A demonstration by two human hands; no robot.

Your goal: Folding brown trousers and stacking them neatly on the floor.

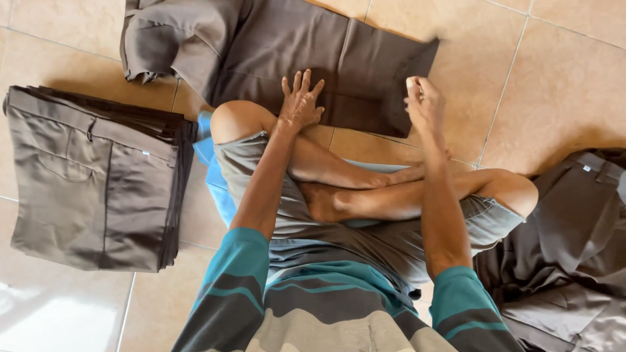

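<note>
Head view, looking down at a person seated cross-legged on a tiled floor (561, 78). Brown trousers (326, 58) lie spread flat on the tiles just beyond the knees, partly folded, with a crumpled end at the upper left and a straight edge at the right. The left hand (301, 104) rests on the cloth with fingers spread wide, palm down, holding nothing. The right hand (424, 104) hovers at the trousers' right edge, fingers loosely curled; I cannot tell whether it pinches the fabric. To fold well, it seems wise to keep the flat palm pinning the cloth while the other hand draws the edge straight, smoothing creases. The fabric looks soft, matte, dark brown. To the left sits a neat stack (98, 176) of folded brown trousers. To the right lies a loose pile (574, 248) of unfolded ones.
</note>
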